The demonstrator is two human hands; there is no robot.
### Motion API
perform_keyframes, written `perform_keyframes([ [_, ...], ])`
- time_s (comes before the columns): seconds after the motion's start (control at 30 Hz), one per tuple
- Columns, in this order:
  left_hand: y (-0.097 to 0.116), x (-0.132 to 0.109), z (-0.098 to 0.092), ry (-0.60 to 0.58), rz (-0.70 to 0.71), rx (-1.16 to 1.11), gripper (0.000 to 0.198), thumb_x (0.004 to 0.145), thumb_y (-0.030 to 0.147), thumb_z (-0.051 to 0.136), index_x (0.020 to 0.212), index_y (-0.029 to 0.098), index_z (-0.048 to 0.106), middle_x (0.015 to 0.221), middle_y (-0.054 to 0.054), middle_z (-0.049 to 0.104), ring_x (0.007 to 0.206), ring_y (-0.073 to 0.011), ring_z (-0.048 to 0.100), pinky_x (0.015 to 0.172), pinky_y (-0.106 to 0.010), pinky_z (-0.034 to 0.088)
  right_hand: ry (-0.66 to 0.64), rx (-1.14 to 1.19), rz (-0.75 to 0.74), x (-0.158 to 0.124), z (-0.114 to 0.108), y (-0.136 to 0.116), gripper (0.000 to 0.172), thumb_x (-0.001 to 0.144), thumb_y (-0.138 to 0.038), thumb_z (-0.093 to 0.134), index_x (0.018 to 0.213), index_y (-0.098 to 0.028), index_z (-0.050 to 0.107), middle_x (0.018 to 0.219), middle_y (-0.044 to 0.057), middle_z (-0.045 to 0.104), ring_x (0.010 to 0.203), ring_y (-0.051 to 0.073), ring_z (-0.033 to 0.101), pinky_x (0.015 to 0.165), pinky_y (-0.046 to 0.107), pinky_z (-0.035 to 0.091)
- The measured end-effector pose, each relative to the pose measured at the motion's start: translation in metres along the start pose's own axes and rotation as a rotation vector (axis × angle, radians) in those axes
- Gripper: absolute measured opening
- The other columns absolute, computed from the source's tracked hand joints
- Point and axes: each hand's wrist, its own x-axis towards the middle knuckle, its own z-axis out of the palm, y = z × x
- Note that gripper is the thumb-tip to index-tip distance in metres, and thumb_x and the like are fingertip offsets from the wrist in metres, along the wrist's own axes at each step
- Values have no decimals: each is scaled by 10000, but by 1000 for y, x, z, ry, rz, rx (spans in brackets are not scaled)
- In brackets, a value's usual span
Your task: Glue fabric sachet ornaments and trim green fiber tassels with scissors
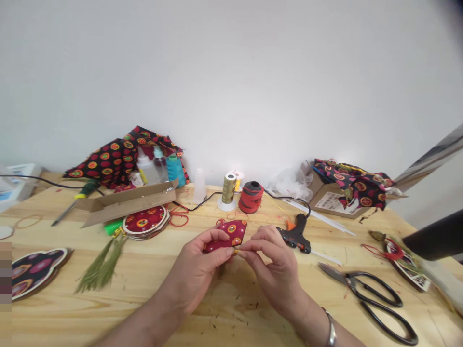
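Note:
Over the middle of the table my left hand [202, 265] is closed on a small dark red patterned fabric piece [235, 230], its thumb along the lower edge. My right hand [271, 267], with a silver bracelet [330, 327] at the wrist, pinches at that same lower edge. A tiny yellow bit [236, 251] shows between the two sets of fingertips; it is too small to name. A red cord loop shows at the piece's top left. Just right of my right hand lies a black glue gun [298, 236].
Behind the hands stand a gold thread spool [229, 189] and a red thread spool [251, 197]. Black-handled scissors [376, 299] lie at right, near a cardboard box [333, 200] holding fabric. At left are round patterned ornaments [144, 221], a green tassel [103, 265] and a screwdriver [67, 212].

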Motion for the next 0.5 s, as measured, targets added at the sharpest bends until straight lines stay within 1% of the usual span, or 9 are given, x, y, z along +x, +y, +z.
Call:
perform_keyframes([
  [0.2,1,1,1,17,25,28,193,601,102,786,724,169,653,752,11,670,682,-117,575,633,-220,440,-2,-16,44,-1,1,0,126,848,-114,582,776,-194,648,696,13,570,702,164,508,635,312,420],
  [0.37,0,1,-1,12,41,49,182,630,107,775,747,169,650,809,-5,695,750,-125,589,687,-223,445,14,-36,53,-3,1,2,134,865,-121,566,764,-191,619,713,18,577,709,161,510,641,304,419],
  [0.5,0,1,-2,16,41,64,184,641,108,770,761,171,645,800,1,699,701,-113,582,660,-223,443,27,-42,101,-4,-1,4,147,870,-127,570,742,-192,596,704,9,575,703,157,515,642,295,417],
])
